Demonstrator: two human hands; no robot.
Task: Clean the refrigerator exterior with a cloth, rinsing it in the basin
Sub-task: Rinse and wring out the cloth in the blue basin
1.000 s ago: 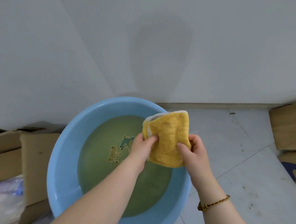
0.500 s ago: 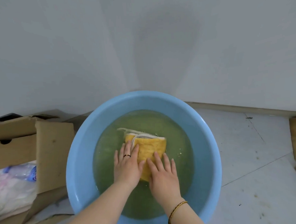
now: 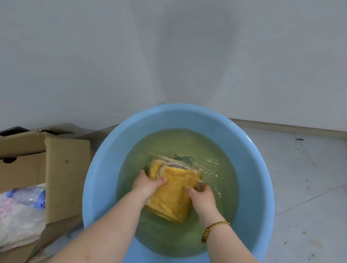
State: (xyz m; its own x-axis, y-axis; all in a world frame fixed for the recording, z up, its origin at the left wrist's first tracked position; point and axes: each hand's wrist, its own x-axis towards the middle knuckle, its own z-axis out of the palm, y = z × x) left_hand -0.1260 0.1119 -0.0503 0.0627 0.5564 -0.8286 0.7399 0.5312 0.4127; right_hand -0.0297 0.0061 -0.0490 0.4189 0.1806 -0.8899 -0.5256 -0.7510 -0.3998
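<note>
Your left grip [image 3: 149, 185] is clamped on the near-left edge of the cloth [image 3: 174, 192], thumb lying across the top and fingers tucked out of sight under it. Your right grip [image 3: 203, 199] is clamped on the cloth's right side, thumb on the yellow face and fingers curled round the edge down in the water.

Behind it all a plain grey-white wall [image 3: 166, 53] fills the upper half of the view and meets a pale tiled floor [image 3: 308, 185] at a skirting strip [image 3: 286, 127]. On that floor sits the round blue basin [image 3: 99, 183], holding cloudy greenish water [image 3: 169, 143] that ripples beside your right grip. Touching the basin's left side is an open cardboard box [image 3: 68, 174] with a clear plastic bottle [image 3: 27, 196] lying in it among pale wrappings.

The cloth is inside the basin, roughly at its middle, folded and lying low in the water, yellow on top with paler layers showing at its far edge. Just beyond that edge a dark printed figure [image 3: 183, 157] shows on the basin's bottom. A thin braided bracelet [image 3: 213, 227] circles your right wrist.
</note>
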